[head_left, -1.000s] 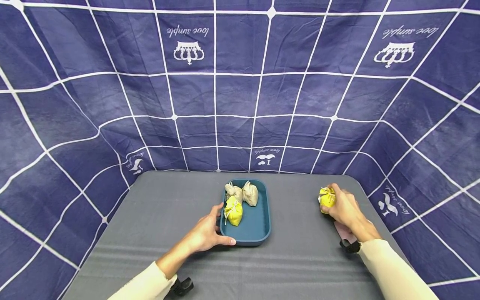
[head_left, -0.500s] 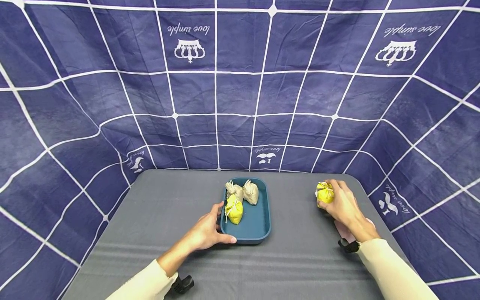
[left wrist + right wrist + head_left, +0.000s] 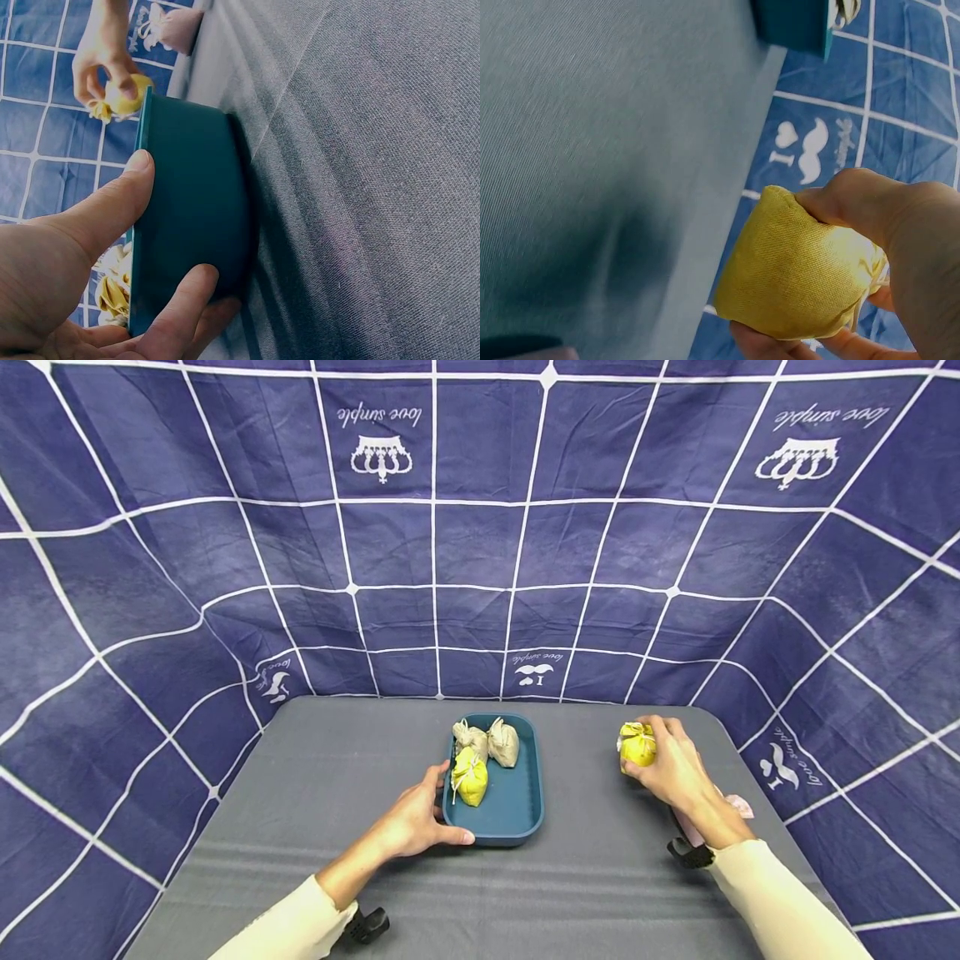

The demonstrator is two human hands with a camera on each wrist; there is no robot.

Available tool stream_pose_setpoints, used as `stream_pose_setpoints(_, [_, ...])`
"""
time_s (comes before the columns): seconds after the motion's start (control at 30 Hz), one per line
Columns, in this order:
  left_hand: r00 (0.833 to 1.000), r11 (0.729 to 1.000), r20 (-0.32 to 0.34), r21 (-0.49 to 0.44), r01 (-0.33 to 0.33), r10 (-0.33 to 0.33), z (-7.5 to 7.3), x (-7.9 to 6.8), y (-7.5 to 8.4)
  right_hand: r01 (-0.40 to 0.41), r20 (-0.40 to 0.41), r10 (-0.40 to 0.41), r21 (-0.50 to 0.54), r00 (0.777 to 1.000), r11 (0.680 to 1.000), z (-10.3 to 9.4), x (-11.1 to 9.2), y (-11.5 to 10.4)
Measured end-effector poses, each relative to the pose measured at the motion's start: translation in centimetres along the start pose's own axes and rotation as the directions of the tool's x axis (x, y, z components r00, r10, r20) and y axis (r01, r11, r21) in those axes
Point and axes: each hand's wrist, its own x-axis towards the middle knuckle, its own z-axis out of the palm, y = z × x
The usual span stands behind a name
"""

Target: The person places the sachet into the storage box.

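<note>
My right hand (image 3: 677, 768) grips a small yellow drawstring pouch (image 3: 637, 748) between thumb and fingers; its shadow on the cloth in the right wrist view shows it is raised off the table. My left hand (image 3: 412, 817) holds the near left corner of a teal plastic bin (image 3: 530, 820), thumb at the front rim and fingers along the left side. Inside the bin, a yellow pouch (image 3: 471, 779) lies against two beige drawstring pouches, the left one (image 3: 469, 737) partly hidden and the right one (image 3: 503, 743) near the back wall.
A pink pouch (image 3: 738, 805) lies on the table at the right, mostly hidden beneath my right forearm. Grey cloth covers the table (image 3: 585, 877). A blue curtain (image 3: 480, 543) with white grid lines hangs behind and along both sides.
My right hand has lifted the yellow pouch and carried it a little to the left, showing more of the pink pouch. My left hand stays on the bin.
</note>
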Motion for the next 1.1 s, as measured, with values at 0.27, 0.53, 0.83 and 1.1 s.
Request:
stream_pose_setpoints(0.27, [1.0, 1.0, 0.003, 0.005, 0.0, 0.0, -0.1, -0.1, 0.2, 0.031, -0.009, -0.03, 0.022, 0.999, 0.999, 0.4, 0.0, -1.9])
stream_pose_setpoints(0.53, [1.0, 1.0, 0.001, 0.002, -0.003, 0.003, -0.1, 0.0, 0.2, 0.046, -0.007, -0.046, 0.036, 0.999, 0.998, 0.7, -0.1, -3.4])
stream_pose_setpoints(0.83, [1.0, 1.0, 0.001, 0.006, -0.002, 0.002, -0.1, -0.1, 0.1, 0.081, -0.011, -0.081, 0.046, 0.997, 0.996, 1.1, 0.1, -4.5])
stream_pose_setpoints(1.1, [1.0, 1.0, 0.004, 0.002, 0.006, -0.006, -0.1, -0.1, 0.0, 0.084, 0.006, -0.085, 0.065, 0.996, 0.994, 1.3, 0.2, -5.8])
